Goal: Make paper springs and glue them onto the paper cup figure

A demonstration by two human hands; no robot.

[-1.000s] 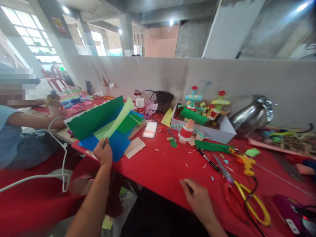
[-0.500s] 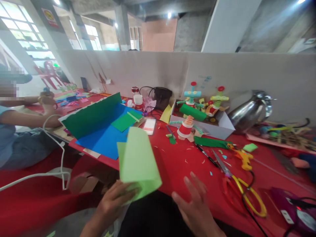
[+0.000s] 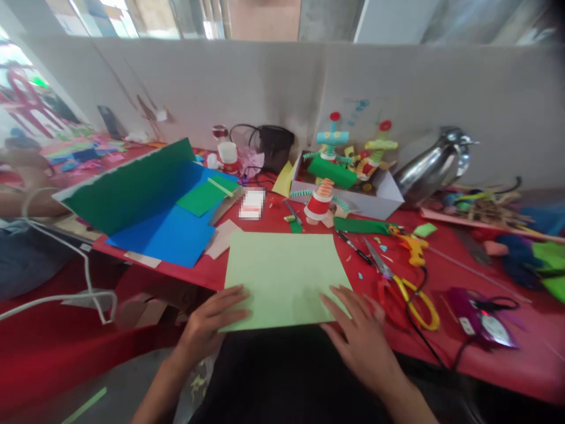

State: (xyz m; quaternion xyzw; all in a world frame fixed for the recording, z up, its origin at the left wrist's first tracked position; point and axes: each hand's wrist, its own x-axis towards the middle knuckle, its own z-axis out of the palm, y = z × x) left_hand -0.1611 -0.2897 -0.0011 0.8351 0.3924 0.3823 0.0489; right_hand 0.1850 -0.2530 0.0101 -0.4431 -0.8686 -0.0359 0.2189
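A pale green sheet of paper (image 3: 282, 265) lies flat at the near edge of the red-covered table. My left hand (image 3: 216, 318) rests on its left near corner, fingers stretched over the top. On the right near corner lies my right hand (image 3: 353, 318), its fingers spread on the paper. The thumb of my left hand is hidden. Just right of my right hand are scissors (image 3: 415, 300) with red and yellow handles, and a black pen (image 3: 355, 248) lies beyond it. A brown paper piece (image 3: 223, 237) touches the sheet's far left corner.
A folded green and blue board (image 3: 154, 218) stands at left. Behind are a paper-cup figure (image 3: 318, 203), a white box (image 3: 379, 203) holding similar figures, and a metal jug (image 3: 435, 165). A yellow glue gun (image 3: 412, 246) and purple corded device (image 3: 479, 321) sit right. Another person's arm (image 3: 30, 197) shows far left.
The pale green sheet, curled and raised in my left hand before, now lies flat on the table. My right hand has come down onto its right side. The view has tilted downward.
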